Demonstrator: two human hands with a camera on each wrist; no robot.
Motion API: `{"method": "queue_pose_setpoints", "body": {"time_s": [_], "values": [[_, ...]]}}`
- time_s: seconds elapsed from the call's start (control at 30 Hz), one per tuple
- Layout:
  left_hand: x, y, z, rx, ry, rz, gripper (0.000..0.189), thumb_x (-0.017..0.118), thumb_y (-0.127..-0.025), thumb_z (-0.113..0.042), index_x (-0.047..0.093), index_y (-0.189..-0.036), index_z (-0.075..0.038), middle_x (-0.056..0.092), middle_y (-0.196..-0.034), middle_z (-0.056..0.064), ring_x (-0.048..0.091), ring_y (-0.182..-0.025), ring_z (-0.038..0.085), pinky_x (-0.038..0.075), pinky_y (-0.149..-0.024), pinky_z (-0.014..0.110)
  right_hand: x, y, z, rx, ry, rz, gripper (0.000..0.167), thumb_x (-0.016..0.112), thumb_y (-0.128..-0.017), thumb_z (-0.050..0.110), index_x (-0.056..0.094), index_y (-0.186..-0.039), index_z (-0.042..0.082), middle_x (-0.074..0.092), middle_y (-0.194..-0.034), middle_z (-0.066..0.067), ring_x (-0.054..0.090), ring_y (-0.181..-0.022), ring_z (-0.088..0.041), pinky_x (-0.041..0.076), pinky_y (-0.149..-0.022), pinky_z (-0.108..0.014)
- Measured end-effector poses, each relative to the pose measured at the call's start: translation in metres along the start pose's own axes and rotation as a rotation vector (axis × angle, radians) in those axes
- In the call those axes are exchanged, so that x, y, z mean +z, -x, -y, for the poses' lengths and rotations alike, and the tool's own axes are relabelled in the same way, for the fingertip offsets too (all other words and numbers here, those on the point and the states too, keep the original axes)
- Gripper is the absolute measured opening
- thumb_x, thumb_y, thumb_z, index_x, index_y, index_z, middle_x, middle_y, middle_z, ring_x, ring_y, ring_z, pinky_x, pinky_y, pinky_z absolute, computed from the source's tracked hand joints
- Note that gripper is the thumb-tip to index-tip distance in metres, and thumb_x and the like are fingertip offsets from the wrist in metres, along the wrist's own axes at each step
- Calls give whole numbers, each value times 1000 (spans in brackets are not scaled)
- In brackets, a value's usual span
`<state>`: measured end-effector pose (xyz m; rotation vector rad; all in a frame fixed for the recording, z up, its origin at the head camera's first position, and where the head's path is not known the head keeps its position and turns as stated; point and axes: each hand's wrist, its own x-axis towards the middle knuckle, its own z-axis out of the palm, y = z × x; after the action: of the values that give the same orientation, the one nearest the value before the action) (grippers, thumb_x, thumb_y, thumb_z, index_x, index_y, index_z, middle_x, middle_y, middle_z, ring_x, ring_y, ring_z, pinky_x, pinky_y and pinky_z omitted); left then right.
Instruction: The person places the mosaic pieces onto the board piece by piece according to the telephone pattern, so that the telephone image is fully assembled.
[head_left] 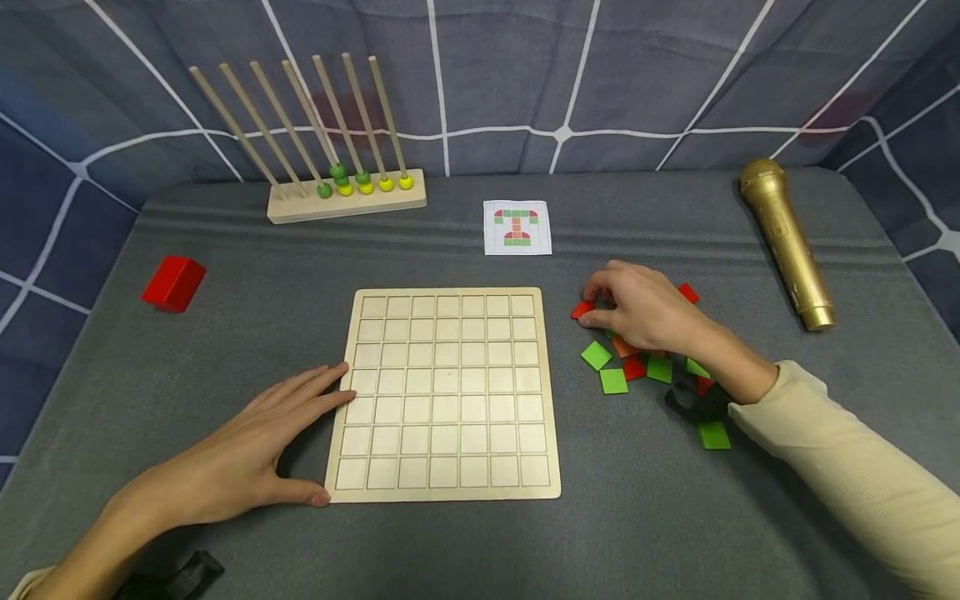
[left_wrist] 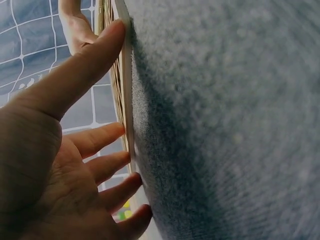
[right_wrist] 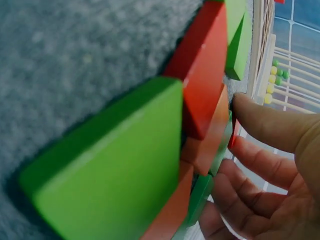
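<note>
A square wooden grid board (head_left: 447,392) lies flat in the middle of the table in the head view. At its left edge my left hand (head_left: 262,446) rests with fingers spread and fairly straight, fingertips and thumb touching the rim; the left wrist view shows the same contact along the board edge (left_wrist: 131,110). My right hand (head_left: 651,310) is over a loose pile of tiles, pinching a red tile (head_left: 582,310) between thumb and forefinger. Around it lie green tiles (head_left: 613,382), red tiles (head_left: 634,367) and orange tiles (head_left: 621,347), some hidden under the hand.
A printed pattern card (head_left: 517,227) lies behind the board. Farther back on the left stands a wooden peg rack (head_left: 348,200) with green and yellow beads. A red block (head_left: 174,283) sits at far left, a gold microphone (head_left: 787,246) at far right.
</note>
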<state>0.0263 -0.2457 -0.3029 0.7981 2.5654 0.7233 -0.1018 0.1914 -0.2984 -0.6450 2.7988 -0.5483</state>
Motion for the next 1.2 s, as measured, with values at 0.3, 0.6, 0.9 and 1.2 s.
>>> {"method": "queue_pose_setpoints", "body": {"time_s": [0.3,0.6,0.9,1.2], "values": [[1,0,2,-11,10,6,98,73,-73,-64,36,-153,-21,20,-162,5,20,-145,35,24,-104,64,-1,1,-1,-95,-38,-52,15,77,-88,19,71,-94,7,66,-82,1,59,-75,-15,46,-72,-38],[2,1,3,7,-5,-15,96,74,-73,-63,38,-152,-20,22,-162,5,21,-145,32,24,-106,58,2,-1,11,-240,-124,-149,5,73,-89,10,70,-91,6,65,-75,4,59,-68,-9,48,-66,-32],[2,0,4,15,-4,-15,97,74,-74,-63,37,-152,-20,21,-162,4,21,-145,33,23,-106,59,2,-3,18,-178,-89,-57,26,74,-89,15,69,-109,0,68,-85,-1,62,-76,-13,49,-71,-36],[1,0,4,3,12,-8,97,74,-73,-63,37,-152,-20,21,-162,4,20,-145,35,22,-107,60,5,-1,16,-227,-57,119,29,80,-85,22,72,-110,10,60,-96,1,54,-83,-16,45,-74,-36]]}}
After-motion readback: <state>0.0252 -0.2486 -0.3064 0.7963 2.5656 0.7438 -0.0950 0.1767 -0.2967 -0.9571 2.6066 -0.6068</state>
